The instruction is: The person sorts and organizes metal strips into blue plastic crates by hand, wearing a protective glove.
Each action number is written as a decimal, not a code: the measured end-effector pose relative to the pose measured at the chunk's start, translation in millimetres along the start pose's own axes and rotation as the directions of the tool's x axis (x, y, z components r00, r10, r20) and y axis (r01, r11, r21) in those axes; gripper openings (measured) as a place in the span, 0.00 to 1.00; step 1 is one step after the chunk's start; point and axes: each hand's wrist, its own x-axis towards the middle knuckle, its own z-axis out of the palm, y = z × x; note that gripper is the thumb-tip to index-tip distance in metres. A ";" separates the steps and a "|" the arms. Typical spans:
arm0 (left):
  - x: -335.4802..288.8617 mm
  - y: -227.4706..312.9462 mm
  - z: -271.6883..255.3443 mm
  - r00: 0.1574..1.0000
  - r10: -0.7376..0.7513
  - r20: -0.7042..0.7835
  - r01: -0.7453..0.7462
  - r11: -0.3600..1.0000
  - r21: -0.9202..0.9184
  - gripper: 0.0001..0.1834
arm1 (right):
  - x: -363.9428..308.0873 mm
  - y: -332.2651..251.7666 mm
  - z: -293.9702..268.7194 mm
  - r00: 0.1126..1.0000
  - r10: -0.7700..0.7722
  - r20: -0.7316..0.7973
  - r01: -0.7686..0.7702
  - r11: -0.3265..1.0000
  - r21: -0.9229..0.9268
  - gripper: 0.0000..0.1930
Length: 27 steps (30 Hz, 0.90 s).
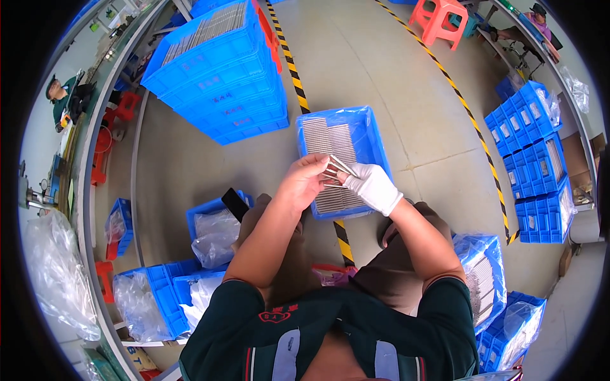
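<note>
Metal rods (337, 168) pinched between both hands, above blue tray (375, 136)

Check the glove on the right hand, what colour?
White glove, plain; the left hand is bare. Head view shows it best.

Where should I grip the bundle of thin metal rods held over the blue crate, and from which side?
Probably at the free ends of the thin metal rods, coming from above and the far side. They lie slanted between the bare left hand and gloved right hand, above the blue crate, so only that upper stretch shows clear of fingers.
</note>
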 end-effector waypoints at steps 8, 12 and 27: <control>-3.2 2.5 9.7 0.994 -0.108 0.006 0.108 0.994 -0.033 0.07 | -2.8 4.4 -0.5 1.000 -0.026 -0.008 0.025 0.997 -0.068 0.13; -1.9 -0.7 9.7 0.993 -0.033 -0.116 0.051 0.986 0.159 0.07 | -1.9 7.7 -0.2 0.998 -0.058 -0.021 0.057 0.997 -0.052 0.13; -6.6 11.4 12.6 0.967 0.236 -0.098 -0.168 0.876 0.452 0.10 | -4.1 -2.0 -6.9 0.942 0.255 0.217 -0.294 0.940 0.175 0.13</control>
